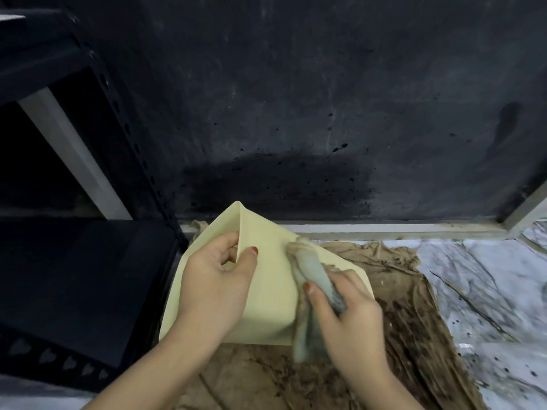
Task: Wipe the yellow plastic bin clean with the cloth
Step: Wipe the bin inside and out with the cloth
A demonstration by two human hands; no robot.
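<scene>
The pale yellow plastic bin (270, 294) is tipped on its side at the centre, resting over a dirty brown sheet. My left hand (214, 287) grips a corner edge of the bin, thumb on the outer face and fingers curled behind the edge. My right hand (344, 318) holds a bunched grey-beige cloth (310, 270) pressed against the bin's right outer face. The cloth hangs down past the bin's lower edge. The bin's inside is hidden from me.
A stained brown sheet (399, 306) covers the marble-patterned floor (488, 276). A black metal shelving rack (74, 261) stands close on the left, touching the bin's side. A dark, splattered wall (296, 113) rises right behind the bin.
</scene>
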